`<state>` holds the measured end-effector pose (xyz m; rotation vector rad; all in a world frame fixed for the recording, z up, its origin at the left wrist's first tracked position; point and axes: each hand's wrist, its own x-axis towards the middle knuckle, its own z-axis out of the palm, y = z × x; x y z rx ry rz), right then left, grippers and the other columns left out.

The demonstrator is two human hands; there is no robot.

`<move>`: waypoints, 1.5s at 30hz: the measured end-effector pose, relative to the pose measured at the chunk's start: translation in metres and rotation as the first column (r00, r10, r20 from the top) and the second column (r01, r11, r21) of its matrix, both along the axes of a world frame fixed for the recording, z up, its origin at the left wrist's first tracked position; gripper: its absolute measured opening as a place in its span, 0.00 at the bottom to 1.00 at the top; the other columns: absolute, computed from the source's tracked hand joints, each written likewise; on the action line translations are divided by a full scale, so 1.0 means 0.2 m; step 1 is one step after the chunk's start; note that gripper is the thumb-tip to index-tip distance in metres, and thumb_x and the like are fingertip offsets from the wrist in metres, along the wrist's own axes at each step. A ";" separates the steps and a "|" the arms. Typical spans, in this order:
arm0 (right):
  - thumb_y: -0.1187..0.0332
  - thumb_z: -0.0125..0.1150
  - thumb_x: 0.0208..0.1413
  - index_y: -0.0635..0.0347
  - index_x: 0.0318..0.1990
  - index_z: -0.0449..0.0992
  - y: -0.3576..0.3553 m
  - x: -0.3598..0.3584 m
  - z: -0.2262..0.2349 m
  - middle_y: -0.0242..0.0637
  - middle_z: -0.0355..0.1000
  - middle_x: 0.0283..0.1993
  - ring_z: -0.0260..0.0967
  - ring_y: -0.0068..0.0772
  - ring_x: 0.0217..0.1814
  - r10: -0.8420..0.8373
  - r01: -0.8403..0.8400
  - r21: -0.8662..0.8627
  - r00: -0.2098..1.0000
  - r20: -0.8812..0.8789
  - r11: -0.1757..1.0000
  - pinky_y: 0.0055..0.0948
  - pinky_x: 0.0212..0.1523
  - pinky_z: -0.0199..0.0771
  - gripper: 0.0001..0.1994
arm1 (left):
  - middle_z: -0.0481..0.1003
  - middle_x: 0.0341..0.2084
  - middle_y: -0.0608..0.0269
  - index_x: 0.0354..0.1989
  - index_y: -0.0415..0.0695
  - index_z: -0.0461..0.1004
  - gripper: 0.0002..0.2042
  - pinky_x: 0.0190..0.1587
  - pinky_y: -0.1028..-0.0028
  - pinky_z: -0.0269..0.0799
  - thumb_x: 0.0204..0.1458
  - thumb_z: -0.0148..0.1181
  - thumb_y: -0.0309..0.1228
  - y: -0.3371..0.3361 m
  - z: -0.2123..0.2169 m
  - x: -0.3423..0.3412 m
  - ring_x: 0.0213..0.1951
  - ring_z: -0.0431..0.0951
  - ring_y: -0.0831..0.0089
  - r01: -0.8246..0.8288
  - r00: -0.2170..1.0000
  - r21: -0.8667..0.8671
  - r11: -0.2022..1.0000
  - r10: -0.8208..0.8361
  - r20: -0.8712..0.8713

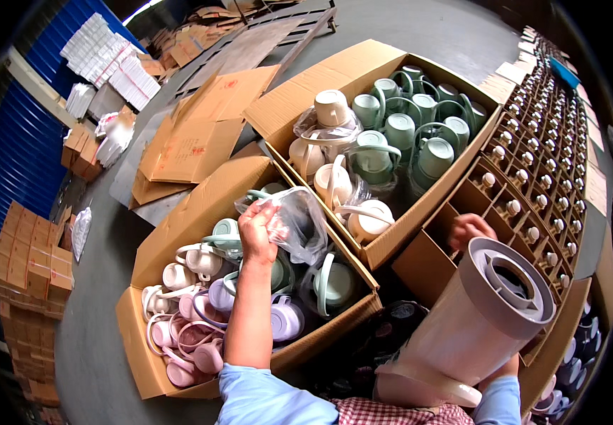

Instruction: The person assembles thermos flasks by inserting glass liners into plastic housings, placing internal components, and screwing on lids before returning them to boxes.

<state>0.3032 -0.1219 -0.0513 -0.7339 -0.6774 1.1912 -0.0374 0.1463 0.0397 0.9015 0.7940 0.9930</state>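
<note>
My left hand (258, 228) is closed on a crumpled clear plastic bag (299, 230), held up over an open carton (152, 358). Below it in that carton lie pastel jug-like parts with loop handles: pink ones (209, 356), lilac ones (287, 320), cream ones and mint ones (335, 283). A large pale pink cylindrical jug body (455, 329) leans against my front, its grey-mauve ring end tilted up to the right. My right arm passes behind it. Past its upper left side my right hand (471, 230) shows with curled fingers; what they hold, if anything, is hidden.
A second open carton (370, 251) ahead holds mint and cream handled parts, some bagged. Divided cartons (455, 205) with rows of white-tipped pieces (513, 207) line the right. Dark parts (568, 372) sit in a lower-right box. Flattened cardboard (193, 149) and stacked boxes (34, 255) stand left.
</note>
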 end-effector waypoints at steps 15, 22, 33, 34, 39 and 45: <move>0.60 0.53 0.55 0.64 0.42 0.74 0.08 -0.55 0.43 0.41 0.75 0.36 0.74 0.29 0.34 -0.694 0.688 0.260 0.481 0.535 0.678 0.26 0.38 0.75 0.15 | 0.73 0.19 0.71 0.31 0.39 0.75 0.10 0.20 0.83 0.61 0.38 0.67 0.20 -0.56 0.16 0.28 0.19 0.67 0.88 0.617 0.779 0.378 0.690 -0.465 -0.421; 0.74 0.51 0.55 0.69 0.41 0.72 -0.78 -0.25 0.89 0.42 0.72 0.37 0.70 0.40 0.38 -0.454 0.336 0.711 -0.587 0.671 0.618 0.31 0.39 0.73 0.09 | 0.76 0.26 0.55 0.39 0.40 0.71 0.11 0.28 0.68 0.72 0.45 0.54 0.19 -0.77 0.19 0.57 0.25 0.77 0.59 0.046 0.966 0.980 0.195 0.242 -0.094; 0.75 0.64 0.38 0.56 0.25 0.79 -0.67 -0.98 1.05 0.33 0.70 0.20 0.71 0.30 0.19 -0.015 0.011 0.014 0.156 0.988 1.000 0.27 0.20 0.69 0.04 | 0.77 0.29 0.65 0.36 0.38 0.75 0.12 0.33 0.78 0.69 0.51 0.55 0.34 -1.15 -0.57 0.92 0.30 0.74 0.78 0.598 0.744 0.192 0.778 -0.628 0.226; 0.76 0.63 0.38 0.58 0.25 0.79 -0.70 -0.99 1.02 0.33 0.70 0.20 0.72 0.29 0.19 0.048 0.043 -0.063 0.281 0.958 0.997 0.25 0.20 0.69 0.04 | 0.77 0.29 0.65 0.36 0.38 0.75 0.12 0.33 0.78 0.69 0.51 0.55 0.34 -1.15 -0.61 0.88 0.30 0.74 0.78 0.597 0.747 0.189 0.780 -0.626 0.224; 0.76 0.63 0.43 0.64 0.24 0.77 -0.96 -0.99 0.88 0.37 0.75 0.22 0.72 0.27 0.18 -0.065 0.238 -0.089 0.571 0.818 0.967 0.19 0.20 0.67 0.01 | 0.73 0.30 0.63 0.39 0.38 0.72 0.14 0.34 0.76 0.71 0.54 0.50 0.37 -0.97 -0.28 0.48 0.30 0.74 0.75 0.672 0.625 0.255 0.695 -0.718 0.307; 0.40 0.64 0.39 0.59 0.34 0.81 -1.16 -1.09 0.69 0.43 0.74 0.49 0.67 0.41 0.57 0.044 0.212 -0.211 0.597 0.801 0.954 0.46 0.65 0.48 0.28 | 0.75 0.36 0.58 0.45 0.40 0.71 0.17 0.34 0.72 0.74 0.54 0.52 0.41 -0.84 -0.51 0.07 0.34 0.76 0.68 0.514 0.857 -0.300 0.804 -0.495 0.142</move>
